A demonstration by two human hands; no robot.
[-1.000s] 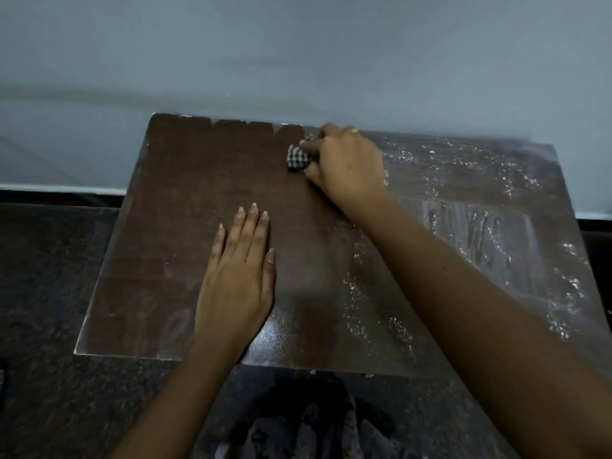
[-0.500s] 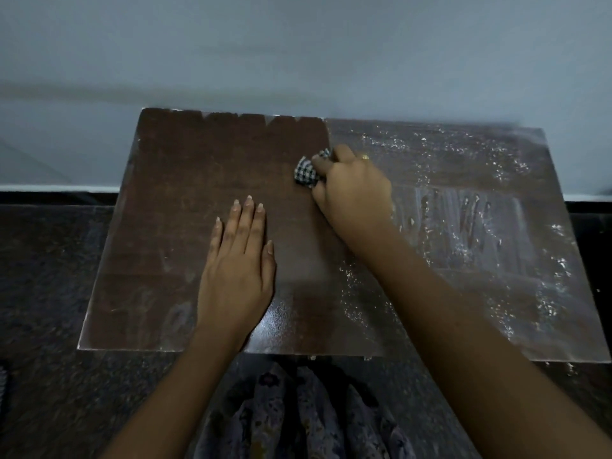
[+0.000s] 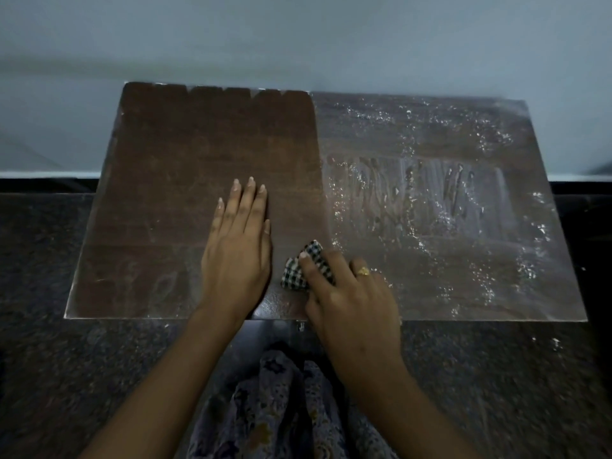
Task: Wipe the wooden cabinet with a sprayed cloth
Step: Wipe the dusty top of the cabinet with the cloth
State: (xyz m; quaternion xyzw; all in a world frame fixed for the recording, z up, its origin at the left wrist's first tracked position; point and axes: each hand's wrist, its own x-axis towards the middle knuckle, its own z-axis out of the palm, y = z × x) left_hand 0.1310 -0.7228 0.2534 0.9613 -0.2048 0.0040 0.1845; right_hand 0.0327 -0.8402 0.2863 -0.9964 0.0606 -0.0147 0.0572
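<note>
The wooden cabinet top (image 3: 205, 140) fills the middle of the head view, dark brown and clean on its left half, covered with white dust and streaks on its right half. My left hand (image 3: 236, 246) lies flat on the clean half, fingers together, holding nothing. My right hand (image 3: 347, 293) presses a small black-and-white checked cloth (image 3: 306, 268) onto the top near the front edge, right at the border between clean and dusty wood. A gold ring sits on one of its fingers. Most of the cloth is hidden under the fingers.
A pale blue wall (image 3: 298, 38) rises directly behind the cabinet. Dark speckled floor (image 3: 49, 376) surrounds it on both sides. My patterned clothing (image 3: 275, 409) shows below the cabinet's front edge.
My right hand has dragged the cloth from the back edge of the cabinet top toward the front edge, widening the clean strip. My left hand has stayed flat in place.
</note>
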